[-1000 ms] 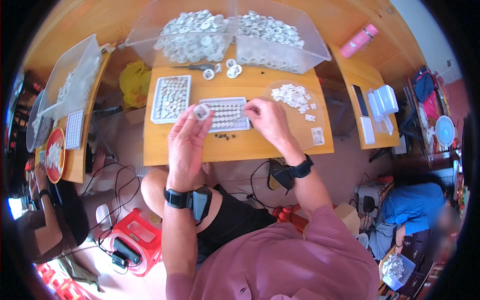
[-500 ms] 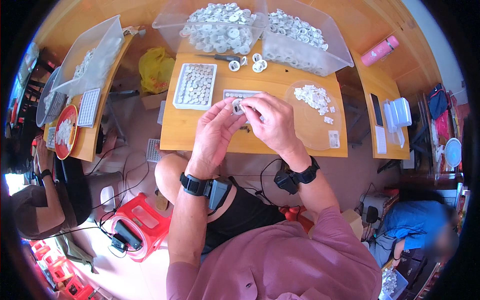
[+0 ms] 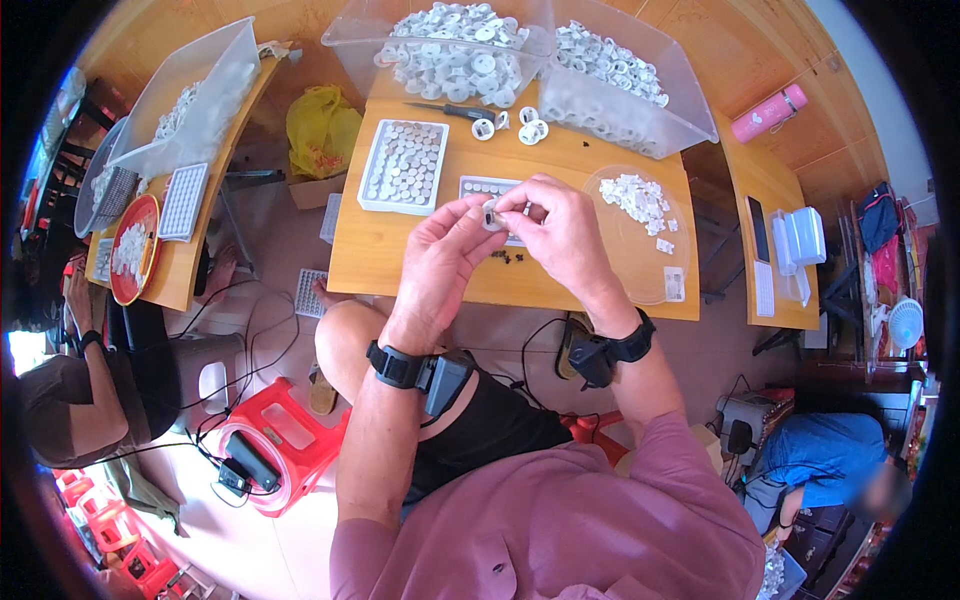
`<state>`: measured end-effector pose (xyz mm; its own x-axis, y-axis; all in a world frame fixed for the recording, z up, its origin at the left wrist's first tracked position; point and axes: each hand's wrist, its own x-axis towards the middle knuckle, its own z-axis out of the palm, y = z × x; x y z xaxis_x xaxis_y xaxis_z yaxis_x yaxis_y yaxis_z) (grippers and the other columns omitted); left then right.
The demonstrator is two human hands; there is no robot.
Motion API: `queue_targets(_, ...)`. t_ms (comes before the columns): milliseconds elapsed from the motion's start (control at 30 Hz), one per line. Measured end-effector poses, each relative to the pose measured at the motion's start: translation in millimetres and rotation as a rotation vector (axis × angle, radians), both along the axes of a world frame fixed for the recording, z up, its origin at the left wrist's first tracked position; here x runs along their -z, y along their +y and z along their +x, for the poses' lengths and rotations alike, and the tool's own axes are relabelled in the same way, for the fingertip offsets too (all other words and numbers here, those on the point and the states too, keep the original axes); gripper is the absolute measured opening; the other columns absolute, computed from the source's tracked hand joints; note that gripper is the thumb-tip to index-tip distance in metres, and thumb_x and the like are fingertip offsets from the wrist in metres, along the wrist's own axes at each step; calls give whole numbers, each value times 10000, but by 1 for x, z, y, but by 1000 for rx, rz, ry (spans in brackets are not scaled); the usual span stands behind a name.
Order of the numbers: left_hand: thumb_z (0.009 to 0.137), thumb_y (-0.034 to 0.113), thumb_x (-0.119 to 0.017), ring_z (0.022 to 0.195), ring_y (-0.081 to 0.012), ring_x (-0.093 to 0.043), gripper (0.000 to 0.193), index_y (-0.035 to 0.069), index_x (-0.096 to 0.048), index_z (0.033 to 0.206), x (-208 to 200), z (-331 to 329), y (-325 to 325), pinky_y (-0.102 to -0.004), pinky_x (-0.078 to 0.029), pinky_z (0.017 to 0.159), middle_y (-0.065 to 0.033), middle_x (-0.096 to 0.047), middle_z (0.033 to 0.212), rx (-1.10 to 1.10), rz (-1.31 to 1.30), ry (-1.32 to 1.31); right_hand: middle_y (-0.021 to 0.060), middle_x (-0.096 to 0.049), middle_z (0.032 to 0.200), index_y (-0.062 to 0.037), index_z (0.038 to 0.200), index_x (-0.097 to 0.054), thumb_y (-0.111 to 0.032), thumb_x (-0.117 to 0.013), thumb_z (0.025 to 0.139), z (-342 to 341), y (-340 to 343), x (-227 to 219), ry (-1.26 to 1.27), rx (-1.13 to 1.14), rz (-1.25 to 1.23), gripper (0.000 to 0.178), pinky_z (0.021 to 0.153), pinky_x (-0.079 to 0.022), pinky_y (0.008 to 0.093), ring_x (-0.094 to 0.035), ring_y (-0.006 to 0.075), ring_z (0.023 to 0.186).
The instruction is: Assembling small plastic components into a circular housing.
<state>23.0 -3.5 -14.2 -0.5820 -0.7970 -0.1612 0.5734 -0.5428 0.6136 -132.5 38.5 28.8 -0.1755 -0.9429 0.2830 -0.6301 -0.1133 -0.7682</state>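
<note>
The left hand (image 3: pixel 438 252) pinched a small round part (image 3: pixel 489 214) above the table (image 3: pixel 385 255), a steady hold that likely suited careful fingertip pressure. White with a dark patch, it sat partly hidden by the right hand (image 3: pixel 560 230), fingers bunched at its edge, their hold impossible to tell.

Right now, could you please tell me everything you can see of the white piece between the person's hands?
The white piece is small and seemingly round, with a dark patch on its visible face; it looks like plastic. The left hand holds it between thumb and fingers, while the right hand has its fingertips at the piece's right side. It is raised above the wooden table. Fingers cover much of its edge, so its full outline and finer parts cannot be made out.
</note>
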Motion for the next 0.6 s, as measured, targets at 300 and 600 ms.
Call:
queue_targets(300,1006,124,-536,1024,-225,-670,242,-25,-596,1187,-1,-5,1,-345,-555,937,-140,-662,1138,43,0,-59,38,-662,792,3,891,-685,-64,-719,811,-15,-2,13,-577,-87,139,110,600,-475,248,-580,59,670)
queue_targets(600,998,126,-552,1019,-278,-677,254,-31,-570,1196,1,-3,-4,-342,-560,927,-152,-666,1107,-118,53,0,102,-684,827,-25,868,-709,-72,-699,803,-60,1,32,130,280,16,80,643,-508,336,-642,221,692)
